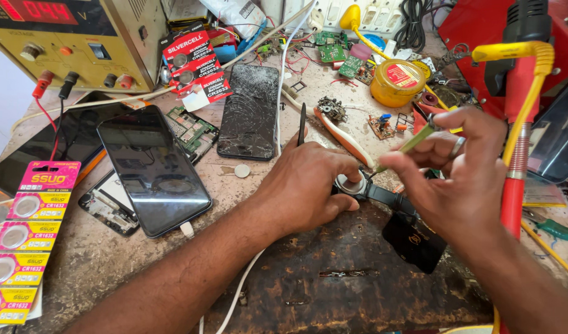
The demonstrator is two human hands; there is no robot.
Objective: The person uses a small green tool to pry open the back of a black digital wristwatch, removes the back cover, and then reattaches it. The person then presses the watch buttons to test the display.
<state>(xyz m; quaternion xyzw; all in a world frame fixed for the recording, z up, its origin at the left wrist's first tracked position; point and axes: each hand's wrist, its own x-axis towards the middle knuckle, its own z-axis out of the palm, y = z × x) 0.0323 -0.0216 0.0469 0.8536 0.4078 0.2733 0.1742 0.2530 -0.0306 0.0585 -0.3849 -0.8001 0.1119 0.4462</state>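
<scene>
Far left, a yellow power supply [67,43] with red display, red and black leads plugged in; near left, a pink card of coin cells [24,241]; a dark phone [154,170] lies over an opened phone [107,207]; a cracked phone [250,111] further back, red cell cards [194,62] beside it; loose coin cell [242,171] between phones; yellow tin [397,82] far right; circuit boards [336,49] behind; white cable [284,80] crossing the bench.

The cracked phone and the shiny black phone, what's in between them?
A green circuit board lies between the cracked phone and the shiny black phone, seen in the head view.
</scene>
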